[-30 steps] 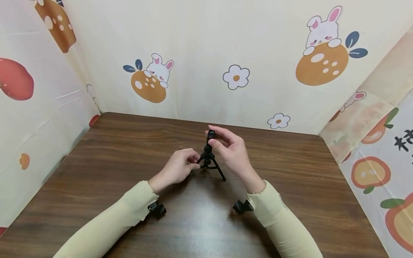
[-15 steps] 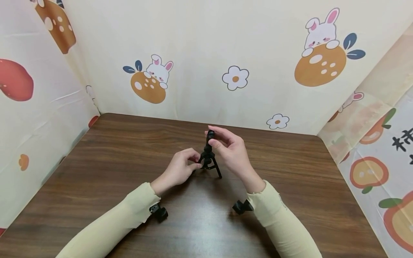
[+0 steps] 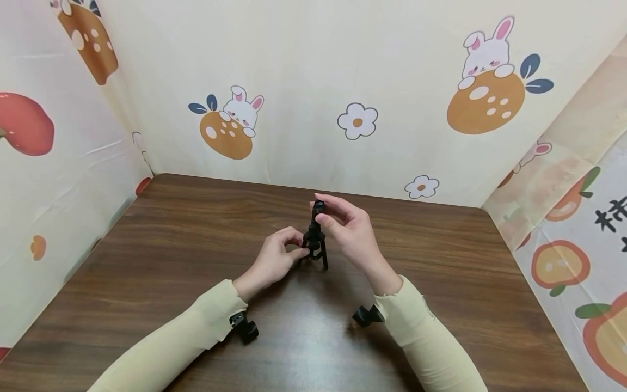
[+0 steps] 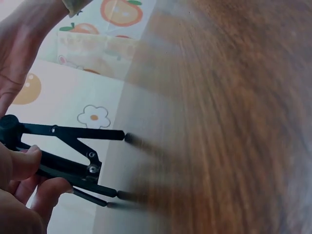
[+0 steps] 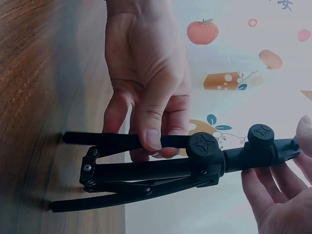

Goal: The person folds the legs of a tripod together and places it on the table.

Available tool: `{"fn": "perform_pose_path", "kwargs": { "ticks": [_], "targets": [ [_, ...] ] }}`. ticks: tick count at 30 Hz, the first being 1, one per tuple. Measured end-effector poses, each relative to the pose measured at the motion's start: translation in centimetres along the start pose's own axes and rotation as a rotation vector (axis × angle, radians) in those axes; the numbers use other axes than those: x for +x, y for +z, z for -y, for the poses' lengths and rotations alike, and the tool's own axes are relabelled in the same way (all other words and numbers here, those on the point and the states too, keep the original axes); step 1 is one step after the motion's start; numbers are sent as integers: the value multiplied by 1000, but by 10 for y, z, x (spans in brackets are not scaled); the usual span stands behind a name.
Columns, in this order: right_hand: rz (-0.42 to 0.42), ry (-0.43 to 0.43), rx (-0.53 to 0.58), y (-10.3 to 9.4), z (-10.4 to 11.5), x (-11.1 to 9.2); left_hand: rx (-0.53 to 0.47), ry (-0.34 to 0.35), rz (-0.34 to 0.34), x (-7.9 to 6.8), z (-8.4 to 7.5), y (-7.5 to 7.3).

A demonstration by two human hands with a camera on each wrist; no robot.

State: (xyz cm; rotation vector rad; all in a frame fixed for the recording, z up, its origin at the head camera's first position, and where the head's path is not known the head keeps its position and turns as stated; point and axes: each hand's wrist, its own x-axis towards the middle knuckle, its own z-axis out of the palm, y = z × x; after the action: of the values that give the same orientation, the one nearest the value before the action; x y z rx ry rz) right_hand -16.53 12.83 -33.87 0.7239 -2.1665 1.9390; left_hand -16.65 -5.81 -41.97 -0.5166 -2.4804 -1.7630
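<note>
A small black tripod (image 3: pixel 315 235) is upright near the middle of the table, its legs only slightly spread. My left hand (image 3: pixel 275 257) pinches one of the legs low on the tripod between thumb and fingers. Higher up, the right hand (image 3: pixel 351 230) grips the top of the centre post, thumb on the near side. In the right wrist view, two round knobs and the folding braces of the tripod (image 5: pixel 146 168) show clearly. The leg tips of the tripod (image 4: pixel 73 130) are at the table surface in the left wrist view; whether all touch it I cannot tell.
The brown wood-grain table (image 3: pixel 171 228) extends around both arms. Printed cloth (image 3: pixel 299 65) with rabbits, fruit and flowers hangs behind it and along both sides. A small black device (image 3: pixel 245 326) is strapped at the left wrist, another device (image 3: pixel 367 316) at the right.
The tripod's legs have drawn closer together, the right-hand leg swinging inward to the left. My left hand has shifted slightly right with its leg; the right hand keeps its hold on top.
</note>
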Motion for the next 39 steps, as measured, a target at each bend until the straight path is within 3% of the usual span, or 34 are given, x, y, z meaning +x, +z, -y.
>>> {"fn": "perform_pose_path", "kwargs": {
  "ticks": [19,29,39],
  "targets": [
    [23,17,63,-4,-2,-1,-73,-9,2,-1,6,2],
    [6,85,55,-10,-7,-6,-105,-46,-5,-1,5,2],
    [-20,149,50,-24,-27,-17,-131,-97,9,1,5,1]
  ]
}}
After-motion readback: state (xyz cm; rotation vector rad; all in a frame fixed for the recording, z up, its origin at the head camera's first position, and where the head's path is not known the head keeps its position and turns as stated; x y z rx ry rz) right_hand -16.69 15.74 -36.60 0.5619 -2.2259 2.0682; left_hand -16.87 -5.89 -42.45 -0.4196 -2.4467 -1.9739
